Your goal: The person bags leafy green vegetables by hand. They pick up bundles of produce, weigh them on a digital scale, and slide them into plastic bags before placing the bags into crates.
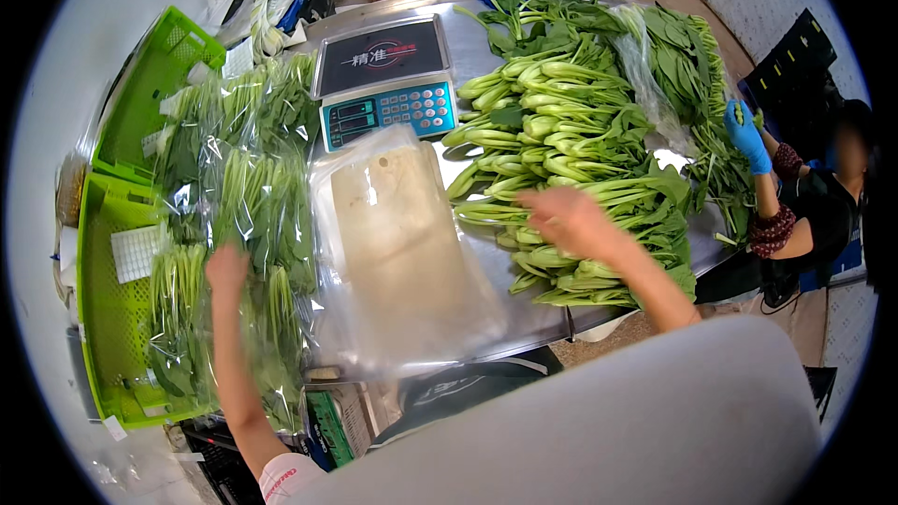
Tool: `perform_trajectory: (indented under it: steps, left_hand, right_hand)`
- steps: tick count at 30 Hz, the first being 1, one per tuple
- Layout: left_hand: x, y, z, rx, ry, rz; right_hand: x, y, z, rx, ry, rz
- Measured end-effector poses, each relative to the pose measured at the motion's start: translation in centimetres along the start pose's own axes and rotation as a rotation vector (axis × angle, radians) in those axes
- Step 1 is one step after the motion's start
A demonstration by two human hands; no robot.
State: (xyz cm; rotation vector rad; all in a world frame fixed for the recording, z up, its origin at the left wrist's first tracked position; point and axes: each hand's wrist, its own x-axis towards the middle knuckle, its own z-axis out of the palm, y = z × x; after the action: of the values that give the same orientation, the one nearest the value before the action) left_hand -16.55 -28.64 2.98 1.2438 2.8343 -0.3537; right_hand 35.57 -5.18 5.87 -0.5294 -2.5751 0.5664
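Observation:
My left hand [228, 268] is over the bagged leafy greens [249, 189] at the left, its fingers curled and partly hidden. Whether it grips a bag there, I cannot tell. On the right, my right hand [565, 219], blurred, hovers over or touches the near part of a large pile of loose green-stemmed vegetables [554, 133]. Their pale stem ends point towards the middle of the table. Between my hands lies a stack of clear plastic bags [456, 308], with a flat beige board [393, 224] under or inside the film.
A digital scale [382, 56] with a blue keypad stands beyond the bags on the metal table [463, 21]. Green plastic crates [105, 365] line the left side. At the right, a co-worker's blue-gloved hand [747, 137] holds some greens beside more leafy bunches [680, 49].

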Motion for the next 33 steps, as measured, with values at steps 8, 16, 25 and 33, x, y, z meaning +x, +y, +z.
perform_trajectory:
  steps: [8, 16, 25, 33]
  left_hand:
    - [0.6, 41.7, -8.5, -0.364, 0.327, 1.305]
    - [1.1, 51.5, -11.0, -0.557, 0.158, 1.463]
    - [-2.4, 51.1, -8.4, -0.745, 0.071, 1.374]
    - [-4.9, 50.7, -9.1, -0.358, -0.053, 1.252]
  right_hand:
    - [-6.9, 5.4, -6.8, -0.236, 0.141, 0.127]
    - [-15.2, 3.6, -6.8, -0.140, 0.167, 0.244]
    - [-15.6, 5.6, -7.8, -0.137, 0.266, 0.264]
    - [-4.9, 17.2, -7.2, -0.135, 0.091, 0.212]
